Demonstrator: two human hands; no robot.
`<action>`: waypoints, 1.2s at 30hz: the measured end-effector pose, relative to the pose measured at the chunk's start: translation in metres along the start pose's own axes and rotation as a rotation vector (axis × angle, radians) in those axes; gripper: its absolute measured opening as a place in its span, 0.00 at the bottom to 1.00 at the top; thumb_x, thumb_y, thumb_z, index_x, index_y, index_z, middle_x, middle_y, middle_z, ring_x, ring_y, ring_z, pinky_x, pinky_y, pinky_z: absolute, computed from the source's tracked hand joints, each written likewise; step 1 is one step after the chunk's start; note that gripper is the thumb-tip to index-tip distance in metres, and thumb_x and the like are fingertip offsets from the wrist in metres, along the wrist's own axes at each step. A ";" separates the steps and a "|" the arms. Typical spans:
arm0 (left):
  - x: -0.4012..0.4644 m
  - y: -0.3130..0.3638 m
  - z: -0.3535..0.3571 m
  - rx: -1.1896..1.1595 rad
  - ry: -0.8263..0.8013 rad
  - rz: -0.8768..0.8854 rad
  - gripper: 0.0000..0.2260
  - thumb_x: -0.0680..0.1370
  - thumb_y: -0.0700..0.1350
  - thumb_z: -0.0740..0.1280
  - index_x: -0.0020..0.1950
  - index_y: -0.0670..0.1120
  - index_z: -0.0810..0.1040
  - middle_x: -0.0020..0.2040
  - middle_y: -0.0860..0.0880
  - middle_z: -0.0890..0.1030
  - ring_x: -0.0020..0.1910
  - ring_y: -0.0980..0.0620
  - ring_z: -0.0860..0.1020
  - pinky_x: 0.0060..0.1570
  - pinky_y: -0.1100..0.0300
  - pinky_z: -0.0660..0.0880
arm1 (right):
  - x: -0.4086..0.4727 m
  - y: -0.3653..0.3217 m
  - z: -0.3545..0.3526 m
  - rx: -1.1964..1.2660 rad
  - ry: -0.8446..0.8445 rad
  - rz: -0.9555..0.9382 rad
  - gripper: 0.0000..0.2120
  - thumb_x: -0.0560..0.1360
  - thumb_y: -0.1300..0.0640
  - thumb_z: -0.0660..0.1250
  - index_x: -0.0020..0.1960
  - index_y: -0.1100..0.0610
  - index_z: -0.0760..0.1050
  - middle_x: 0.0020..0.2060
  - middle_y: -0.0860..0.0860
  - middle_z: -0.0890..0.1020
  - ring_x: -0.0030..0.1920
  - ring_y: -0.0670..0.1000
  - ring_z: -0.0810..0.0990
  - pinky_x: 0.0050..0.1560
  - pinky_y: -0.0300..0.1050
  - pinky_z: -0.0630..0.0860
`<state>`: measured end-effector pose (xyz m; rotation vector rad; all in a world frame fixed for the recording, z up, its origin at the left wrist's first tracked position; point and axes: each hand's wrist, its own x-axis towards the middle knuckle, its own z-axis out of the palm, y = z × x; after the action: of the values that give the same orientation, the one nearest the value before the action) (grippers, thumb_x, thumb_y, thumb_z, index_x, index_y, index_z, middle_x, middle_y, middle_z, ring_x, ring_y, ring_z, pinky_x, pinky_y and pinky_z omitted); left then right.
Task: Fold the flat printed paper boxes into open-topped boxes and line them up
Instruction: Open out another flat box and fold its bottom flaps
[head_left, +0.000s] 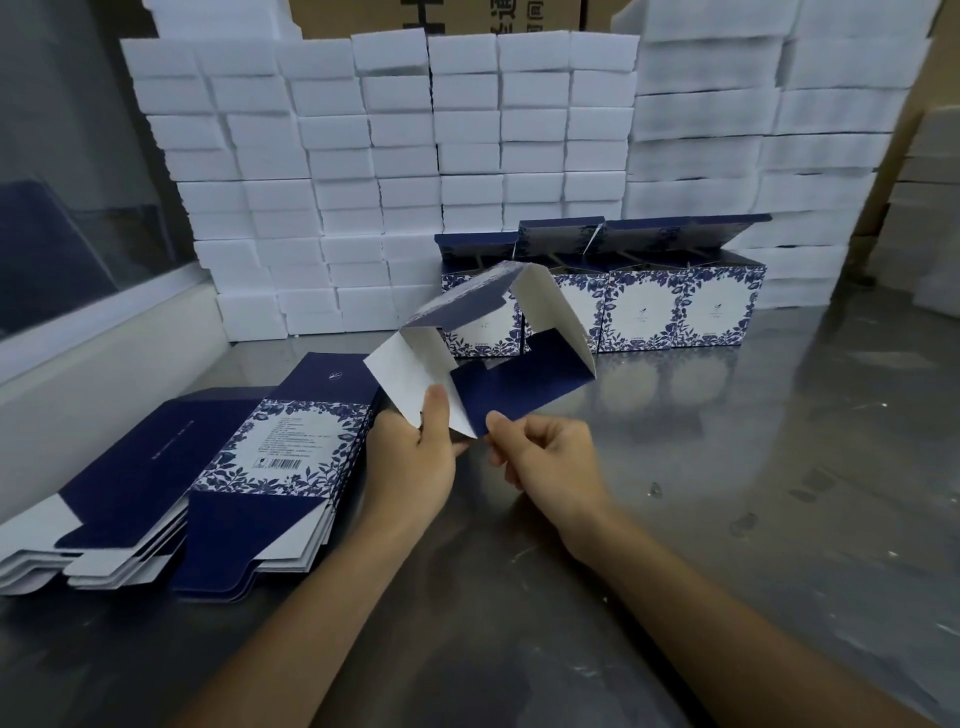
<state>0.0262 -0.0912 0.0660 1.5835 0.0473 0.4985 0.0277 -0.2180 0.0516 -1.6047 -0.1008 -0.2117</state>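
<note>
**A:** Where is the box, relative to the hands?

**B:** The half-opened navy and white printed paper box (483, 332) is held up just above and beyond both hands, over the grey reflective metal table (727, 467). The left hand (410, 462) pinches a white bottom flap (410, 379), thumb on top. The right hand (550, 457) pinches the edge of a navy flap (519, 384) between thumb and curled fingers. The 2 hands sit close together, almost touching, each clamped on its own flap.

**A:** Which way does it run?

**B:** Its long axis tilts up and away from the hands, leaning slightly right. The open end with the flaps faces the person. Both hands are about equally near; I'd judge the coming move is folding these bottom flaps inward, so the hands must close toward each other.

**A:** And around them?

**B:** To the left of the left hand lies a fanned stack of flat navy and floral printed boxes (218, 478), touching the table. Beyond the hands, partly hidden by the held box, stands a row of at least 4 finished floral boxes with raised lids (680, 306), side by side. Behind that row rises a wall of stacked white foam blocks (363, 171), with brown cardboard cartons (467, 15) above. A pale ledge and glass panel (78, 182) run along the far left.
</note>
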 end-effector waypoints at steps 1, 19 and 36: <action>0.000 0.000 -0.001 0.013 -0.004 0.001 0.13 0.83 0.45 0.62 0.43 0.44 0.82 0.39 0.47 0.86 0.42 0.47 0.86 0.46 0.52 0.82 | 0.001 0.000 0.000 0.012 0.022 -0.011 0.21 0.79 0.51 0.69 0.30 0.59 0.77 0.25 0.52 0.78 0.25 0.46 0.71 0.29 0.37 0.69; -0.006 0.012 -0.006 0.027 -0.012 -0.019 0.19 0.82 0.43 0.62 0.30 0.47 0.75 0.27 0.52 0.81 0.37 0.50 0.85 0.29 0.68 0.75 | 0.018 0.006 -0.020 0.027 0.167 -0.083 0.22 0.78 0.53 0.71 0.30 0.65 0.75 0.23 0.49 0.76 0.26 0.45 0.70 0.29 0.37 0.68; -0.002 0.008 -0.006 0.011 -0.018 -0.024 0.11 0.82 0.44 0.64 0.44 0.39 0.78 0.35 0.49 0.83 0.42 0.47 0.85 0.34 0.66 0.79 | 0.028 0.005 -0.039 0.004 0.242 -0.043 0.25 0.80 0.52 0.67 0.24 0.54 0.74 0.21 0.47 0.73 0.24 0.45 0.68 0.33 0.41 0.67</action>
<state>0.0199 -0.0867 0.0733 1.5960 0.0556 0.4660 0.0531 -0.2592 0.0535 -1.5619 0.0514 -0.4369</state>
